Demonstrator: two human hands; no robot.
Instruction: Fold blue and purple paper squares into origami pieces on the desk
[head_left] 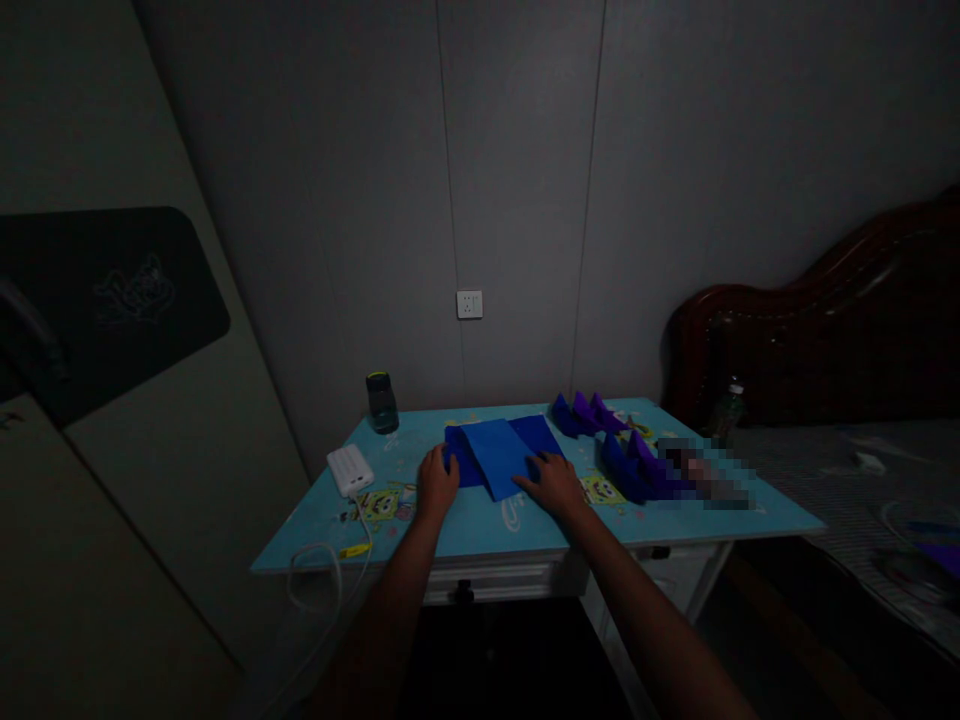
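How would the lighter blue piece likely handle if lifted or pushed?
The lighter blue piece looks paper-thin, so it is probably light and would likely sag or crease when lifted. Lying nearly flat over the darker blue paper, it seems apt to slide, not tip.

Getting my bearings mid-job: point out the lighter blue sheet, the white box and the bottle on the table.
Lighter blue sheet (495, 455), head view: middle of its upper surface.
White box (349, 468), head view: its top face.
Bottle (382, 403), head view: side of its body.
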